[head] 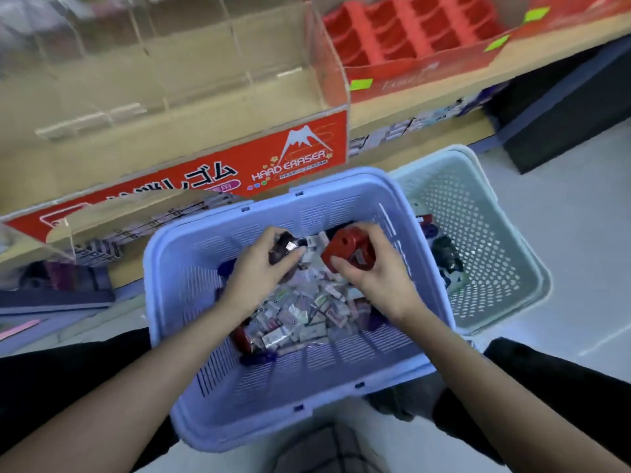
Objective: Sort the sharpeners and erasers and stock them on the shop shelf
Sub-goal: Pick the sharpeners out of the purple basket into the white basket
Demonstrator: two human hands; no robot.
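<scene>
Your left hand grips a dark sharpener, right hand a red sharpener. Sorting step: likely next, drop both into the pale basket, right.

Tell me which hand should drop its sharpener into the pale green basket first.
Likely right. The right hand grips the red sharpener nearest the green basket; the left hand, holding a dark sharpener, would have to cross over it.
</scene>
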